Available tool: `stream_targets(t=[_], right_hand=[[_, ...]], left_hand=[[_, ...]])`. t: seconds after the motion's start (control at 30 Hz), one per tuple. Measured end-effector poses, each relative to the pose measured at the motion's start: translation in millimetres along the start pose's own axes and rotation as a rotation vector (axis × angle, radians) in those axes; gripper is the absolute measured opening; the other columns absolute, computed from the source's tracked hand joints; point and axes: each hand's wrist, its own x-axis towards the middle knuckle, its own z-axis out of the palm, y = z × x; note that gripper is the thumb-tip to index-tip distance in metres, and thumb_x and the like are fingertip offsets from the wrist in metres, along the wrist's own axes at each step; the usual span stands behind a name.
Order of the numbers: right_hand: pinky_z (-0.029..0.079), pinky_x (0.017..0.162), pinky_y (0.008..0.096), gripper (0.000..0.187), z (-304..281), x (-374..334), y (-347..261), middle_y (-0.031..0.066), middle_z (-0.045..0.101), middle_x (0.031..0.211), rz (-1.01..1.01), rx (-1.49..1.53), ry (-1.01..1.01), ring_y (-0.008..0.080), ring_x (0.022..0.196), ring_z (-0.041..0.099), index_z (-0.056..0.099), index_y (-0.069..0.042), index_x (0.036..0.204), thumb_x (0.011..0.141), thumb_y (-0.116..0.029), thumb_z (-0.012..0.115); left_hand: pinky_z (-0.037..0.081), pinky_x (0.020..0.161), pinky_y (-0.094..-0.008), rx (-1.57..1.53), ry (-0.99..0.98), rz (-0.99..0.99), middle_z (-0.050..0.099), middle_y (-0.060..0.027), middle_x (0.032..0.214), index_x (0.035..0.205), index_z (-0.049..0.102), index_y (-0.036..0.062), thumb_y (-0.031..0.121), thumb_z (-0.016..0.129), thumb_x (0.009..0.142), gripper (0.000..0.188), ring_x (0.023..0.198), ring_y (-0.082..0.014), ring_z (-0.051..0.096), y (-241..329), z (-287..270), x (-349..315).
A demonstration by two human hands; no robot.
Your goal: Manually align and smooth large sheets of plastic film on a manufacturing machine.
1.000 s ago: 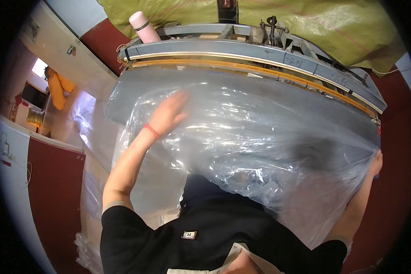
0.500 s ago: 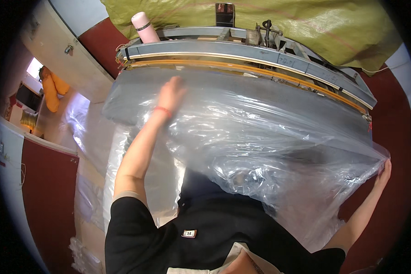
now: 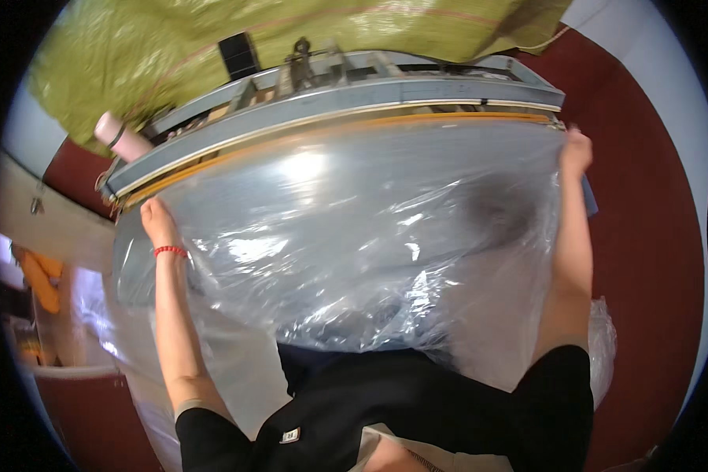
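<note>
the left hand (image 3: 158, 222) is closed on the clear plastic sheet (image 3: 346, 200) near the far left corner of the desk (image 3: 130, 256), and the right hand (image 3: 576, 155) grips the sheet by the far right corner. the sheet spreads between them, wrinkled toward the near edge, while orange strips (image 3: 354, 126) and a grey metal bar (image 3: 322, 108) run along the far edge, with a pink bottle (image 3: 123, 138) near the bar's left end.

Head view, one: wide fisheye, head-worn, facing downward and forward; black shirt (image 3: 448, 401) nearest, plastic sheet (image 3: 354, 212) beyond, metal frame (image 3: 354, 102) farther.
</note>
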Motion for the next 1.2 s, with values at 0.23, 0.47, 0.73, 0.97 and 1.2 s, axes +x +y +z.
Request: stream_targets(t=[0.23,0.47,0.73,0.97,1.2], right_hand=[[0.041,0.062,0.0276,0.021,107.5,-30.4,-22.8,0.0056,0.056,0.066,0.180,0.500,-0.169,0.0124,0.063,0.048,0.056,-0.001,0.078,0.083,-0.022,0.055],[0.043,0.059,0.0263,0.020,104.2,-30.2,-44.2,0.0039,0.055,0.064,0.159,0.402,0.016,0.0116,0.060,0.052,0.053,-0.001,0.073,0.080,-0.019,0.058],[0.042,0.041,0.0290,0.016,91.1,-14.1,-46.1,0.0077,0.054,0.074,0.555,0.713,0.047,0.0151,0.058,0.054,0.047,-0.002,0.088,0.083,-0.017,0.050],[0.043,0.073,0.0365,0.018,62.6,-33.9,-112.3,0.0107,0.055,0.082,0.372,0.292,0.102,0.0259,0.075,0.054,0.049,-0.003,0.094,0.082,-0.015,0.052],[0.039,0.081,0.0331,0.024,4.7,-155.4,-326.7,0.0110,0.053,0.098,-0.850,0.568,-0.256,0.0263,0.095,0.049,0.053,-0.004,0.094,0.073,-0.010,0.062]], left_hand=[[0.030,0.049,-0.0186,-0.008,0.079,0.118,0.042,0.0048,0.061,0.071,0.047,0.0073,0.015,0.052,0.083,0.015,0.054,-0.0043,0.035,-85.4,-9.5,73.5],[0.026,0.048,-0.0172,-0.089,0.035,0.110,0.041,0.0069,0.059,0.066,0.045,0.0100,0.013,0.056,0.083,0.020,0.052,-0.0031,0.032,-79.8,5.1,77.0],[0.033,0.038,-0.0210,-0.128,0.132,-0.003,0.048,0.0004,0.057,0.076,0.046,0.0066,0.015,0.051,0.082,0.011,0.045,-0.0070,0.041,-62.3,4.8,78.0],[0.042,0.051,-0.0214,-0.061,-0.020,0.008,0.051,-0.0006,0.070,0.085,0.047,0.0064,0.012,0.052,0.081,0.009,0.058,-0.0082,0.048,-62.3,-23.3,67.3],[0.043,0.069,-0.0237,-0.387,-0.180,0.138,0.049,-0.0008,0.078,0.088,0.046,0.0064,0.004,0.050,0.083,0.007,0.071,-0.0094,0.050,61.6,-69.7,-32.2]])
